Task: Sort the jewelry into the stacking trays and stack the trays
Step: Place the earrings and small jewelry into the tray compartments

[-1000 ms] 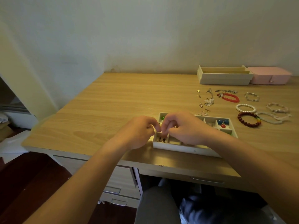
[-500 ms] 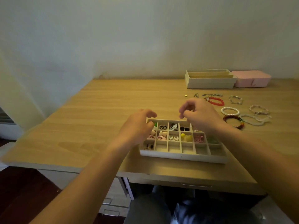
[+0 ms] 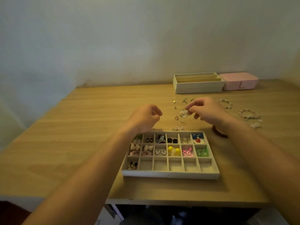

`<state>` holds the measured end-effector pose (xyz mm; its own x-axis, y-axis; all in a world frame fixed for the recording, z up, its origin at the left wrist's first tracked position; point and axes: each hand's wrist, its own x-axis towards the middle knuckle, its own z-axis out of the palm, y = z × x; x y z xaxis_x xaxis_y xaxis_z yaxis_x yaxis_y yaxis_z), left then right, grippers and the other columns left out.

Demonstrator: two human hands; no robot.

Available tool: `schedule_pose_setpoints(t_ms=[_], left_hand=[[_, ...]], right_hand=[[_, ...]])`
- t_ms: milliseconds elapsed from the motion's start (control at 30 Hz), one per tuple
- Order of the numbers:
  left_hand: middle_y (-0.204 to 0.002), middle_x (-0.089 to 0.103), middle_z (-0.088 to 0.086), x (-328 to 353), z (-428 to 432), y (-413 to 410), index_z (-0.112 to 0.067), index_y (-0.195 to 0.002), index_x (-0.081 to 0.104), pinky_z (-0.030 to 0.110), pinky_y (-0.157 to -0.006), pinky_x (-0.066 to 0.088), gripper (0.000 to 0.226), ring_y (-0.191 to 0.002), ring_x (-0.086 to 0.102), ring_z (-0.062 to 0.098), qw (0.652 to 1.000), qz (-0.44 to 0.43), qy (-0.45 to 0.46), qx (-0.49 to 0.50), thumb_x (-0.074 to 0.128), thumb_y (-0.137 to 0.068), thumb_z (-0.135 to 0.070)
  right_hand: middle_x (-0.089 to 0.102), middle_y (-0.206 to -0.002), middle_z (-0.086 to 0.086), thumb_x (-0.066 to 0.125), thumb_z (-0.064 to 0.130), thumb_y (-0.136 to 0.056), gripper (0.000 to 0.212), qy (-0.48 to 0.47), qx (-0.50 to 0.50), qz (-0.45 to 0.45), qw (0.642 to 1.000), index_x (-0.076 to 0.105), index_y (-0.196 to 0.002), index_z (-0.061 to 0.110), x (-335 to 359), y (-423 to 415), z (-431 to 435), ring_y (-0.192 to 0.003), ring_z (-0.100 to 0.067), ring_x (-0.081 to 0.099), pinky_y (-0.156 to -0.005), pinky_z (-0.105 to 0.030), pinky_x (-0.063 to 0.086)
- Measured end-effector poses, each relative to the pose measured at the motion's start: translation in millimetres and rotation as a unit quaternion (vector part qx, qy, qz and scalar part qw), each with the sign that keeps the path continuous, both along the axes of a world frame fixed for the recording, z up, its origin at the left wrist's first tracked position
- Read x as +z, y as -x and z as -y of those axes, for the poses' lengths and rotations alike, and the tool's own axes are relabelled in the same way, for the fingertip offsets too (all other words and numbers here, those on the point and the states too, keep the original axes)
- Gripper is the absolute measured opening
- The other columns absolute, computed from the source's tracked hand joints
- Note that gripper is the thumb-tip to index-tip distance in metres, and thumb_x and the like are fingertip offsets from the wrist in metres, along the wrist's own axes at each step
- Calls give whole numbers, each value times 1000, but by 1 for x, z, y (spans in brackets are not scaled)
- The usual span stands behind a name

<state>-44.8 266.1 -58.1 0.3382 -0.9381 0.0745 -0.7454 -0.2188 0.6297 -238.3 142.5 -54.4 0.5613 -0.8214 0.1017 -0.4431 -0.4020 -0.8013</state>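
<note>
A white compartment tray [image 3: 170, 174] sits near the desk's front edge, its back two rows filled with small earrings and most of the front row bare. Behind it lie several loose earrings [image 3: 177, 117] on the wood. My right hand [image 3: 206, 111] hovers over them and pinches a pale dangling earring [image 3: 184, 113] between thumb and forefinger. My left hand [image 3: 144, 118] hangs above the tray's back left corner with fingers loosely curled, holding nothing I can see. A second white tray [image 3: 198, 87] with long slots stands at the back.
A pink box [image 3: 240, 81] sits beside the back tray against the wall. Pale bead bracelets [image 3: 248, 114] lie at the right, and a dark red bracelet [image 3: 218, 132] shows under my right wrist. The desk's left half is bare wood; drawers sit below the front edge.
Both hands left the tray's front left compartment. My right hand moved back to the loose earrings and pinched one. My left hand lifted and drew back slightly.
</note>
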Motion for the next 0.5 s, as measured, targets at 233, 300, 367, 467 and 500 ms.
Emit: schedule_pose_setpoints(t_ms=[233, 300, 367, 467, 500], left_hand=[[-101, 72, 1, 4, 37, -21, -24, -100, 66, 24, -68, 48, 11, -88, 66, 16, 995, -72, -26, -58, 58, -100, -17], [-102, 73, 2, 0, 45, -24, -24, -102, 67, 28, -76, 54, 11, -89, 68, 16, 992, -98, -35, -66, 57, -101, -19], [-102, 74, 2, -6, 49, -27, -24, -103, 68, 32, -82, 56, 12, -88, 69, 15, 988, -126, -49, -78, 57, -101, -19], [-102, 75, 1, -15, 51, -30, -21, -108, 69, 27, -80, 57, 16, -87, 70, 13, 981, -159, -57, -92, 56, -102, -16], [-101, 75, 0, -17, 52, -31, -22, -107, 69, 26, -78, 57, 16, -87, 70, 13, 980, -168, -55, -93, 55, -102, -16]], right_hand=[[69, -101, 7, 68, 16, -97, 12, 26, 27, -43, 998, 75, -102, 23, -14, -35, 31, -96, -10, 63, -72, -21, 51], [68, -104, 7, 67, 18, -97, 13, 50, 24, -59, 997, 76, -106, 22, -19, -42, 38, -97, -7, 61, -72, -19, 49], [67, -105, 8, 68, 20, -97, 14, 72, 28, -76, 994, 76, -108, 23, -23, -45, 43, -99, -7, 60, -73, -19, 48], [66, -100, 12, 71, 23, -95, 11, 104, 44, -113, 987, 76, -104, 26, -25, -46, 42, -93, -4, 59, -68, -17, 44], [67, -99, 12, 71, 24, -94, 10, 107, 49, -123, 985, 76, -103, 27, -27, -46, 42, -91, -4, 59, -66, -17, 44]])
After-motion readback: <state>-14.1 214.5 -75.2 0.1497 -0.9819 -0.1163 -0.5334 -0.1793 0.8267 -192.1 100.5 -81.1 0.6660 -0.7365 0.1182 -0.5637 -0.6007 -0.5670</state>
